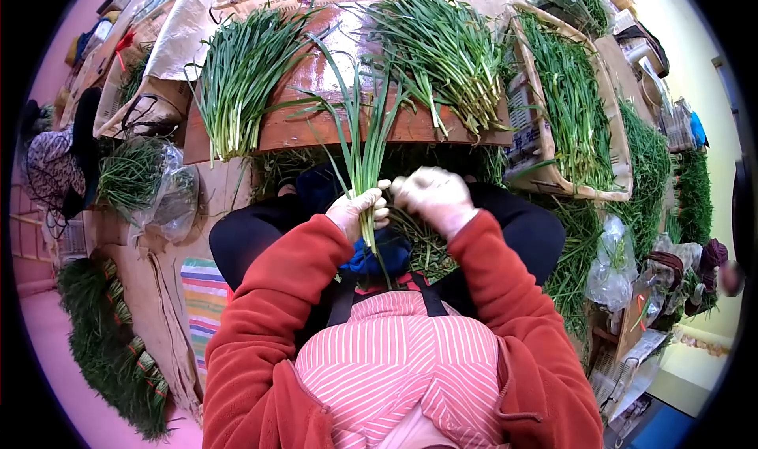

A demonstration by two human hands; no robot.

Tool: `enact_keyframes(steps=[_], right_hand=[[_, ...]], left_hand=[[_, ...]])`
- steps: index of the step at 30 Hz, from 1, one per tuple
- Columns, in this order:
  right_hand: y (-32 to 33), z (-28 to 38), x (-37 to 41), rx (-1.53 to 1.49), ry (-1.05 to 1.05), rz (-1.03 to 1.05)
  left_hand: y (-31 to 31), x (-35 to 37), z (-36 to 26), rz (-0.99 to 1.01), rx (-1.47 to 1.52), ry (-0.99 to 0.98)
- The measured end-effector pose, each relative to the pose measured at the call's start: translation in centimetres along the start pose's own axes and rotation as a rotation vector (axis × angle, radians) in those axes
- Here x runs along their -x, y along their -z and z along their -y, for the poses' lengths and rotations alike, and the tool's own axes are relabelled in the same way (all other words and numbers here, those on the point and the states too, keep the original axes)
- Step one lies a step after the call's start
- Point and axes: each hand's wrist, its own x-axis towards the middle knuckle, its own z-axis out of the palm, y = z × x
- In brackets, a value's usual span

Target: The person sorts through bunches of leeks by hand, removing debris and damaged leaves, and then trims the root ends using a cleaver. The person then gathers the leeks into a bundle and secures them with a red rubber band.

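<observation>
My left hand (358,212), in a pale glove, is closed around a small bunch of garlic chives (367,161), leaves pointing away from me and pale stem ends towards my lap. Just right of it is my right hand (433,200), also gloved and blurred by motion. Its fingers look curled in; what they pinch, if anything, cannot be made out. Beyond the hands, a pile of trimmed-looking chives (245,86) lies on the left of the low wooden table (316,121). A larger, looser pile (450,54) lies on its right.
A lined crate (572,117) full of chives stands right of the table. Loose leaves (572,251) cover the floor there, near a clear plastic bag (612,267). At left are another bag of greens (146,180), tied bundles (118,346) and a striped cloth (204,303).
</observation>
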Motion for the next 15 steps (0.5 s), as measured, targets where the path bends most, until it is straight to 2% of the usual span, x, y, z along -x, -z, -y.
enact_keyframes(steps=[1,2,3,4,6,7,9,12,13,14,15], right_hand=[[1.2,-1.2,-1.6,0.416,0.198,-0.307],[2.3,-0.5,-2.7,0.549,0.206,-0.534],[3.3,-1.6,-4.6,0.701,0.204,-0.607],[4.2,-2.0,-6.4,0.969,0.145,-0.588],[4.8,-1.3,-9.0,1.068,-0.118,-0.425],[5.0,-1.1,-9.6,1.068,-0.114,-0.429],[5.2,-0.7,-10.5,1.040,-0.278,-0.248],[4.9,-2.8,-10.1,0.950,-0.091,-0.424],[4.5,-3.5,-9.6,0.970,0.110,-0.551],[4.5,-4.0,-9.1,0.969,0.106,-0.550],[4.7,-2.7,-8.0,0.622,-0.024,-0.373]], left_hand=[[0.1,0.1,-0.2,0.023,0.010,0.001],[0.2,0.2,-0.5,0.050,0.018,0.002],[-0.3,0.4,-1.0,0.023,0.006,0.015],[-0.8,0.8,-1.2,0.004,-0.003,-0.009],[-0.7,1.1,-1.7,0.037,-0.003,-0.068],[-0.9,1.3,-2.1,0.037,-0.001,-0.106],[-1.1,1.6,-3.0,0.037,0.015,-0.184],[0.0,0.4,-3.9,0.051,0.104,-0.222],[-0.1,0.3,-4.2,0.059,0.105,-0.234],[-0.5,0.1,-4.2,0.058,0.105,-0.230],[-1.0,-0.3,-4.2,0.030,0.123,-0.219]])
